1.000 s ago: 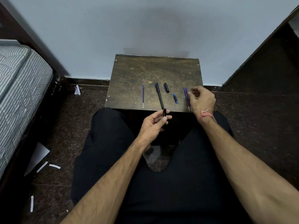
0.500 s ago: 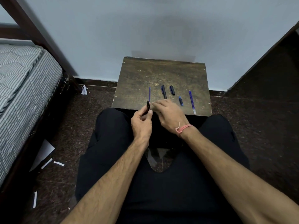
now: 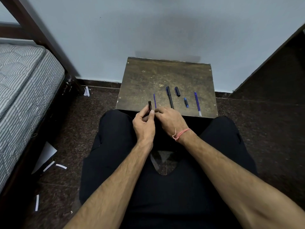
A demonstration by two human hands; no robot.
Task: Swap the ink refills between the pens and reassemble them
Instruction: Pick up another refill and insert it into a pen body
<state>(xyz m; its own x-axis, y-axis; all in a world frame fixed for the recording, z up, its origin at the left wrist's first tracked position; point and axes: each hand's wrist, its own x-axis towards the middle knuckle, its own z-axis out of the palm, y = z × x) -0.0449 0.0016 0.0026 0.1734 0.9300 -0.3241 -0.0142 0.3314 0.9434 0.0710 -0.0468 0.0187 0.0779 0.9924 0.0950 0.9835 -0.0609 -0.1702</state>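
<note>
Scuffed wooden table (image 3: 165,75) against the wall, pen parts laid out in a row. Your left hand (image 3: 144,125) is pinched on a short black pen piece (image 3: 150,105); it's light, rigid and slick, so grip it mid-length. Your right hand (image 3: 170,120) is curled at the near end of the thin blue refill (image 3: 154,100), apparently pinching it. That one bends, so hold low.

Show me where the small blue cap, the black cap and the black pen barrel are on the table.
small blue cap (image 3: 186,102), head view, middle of its body
black cap (image 3: 177,91), head view, middle of its length
black pen barrel (image 3: 169,97), head view, mid-shaft
</note>
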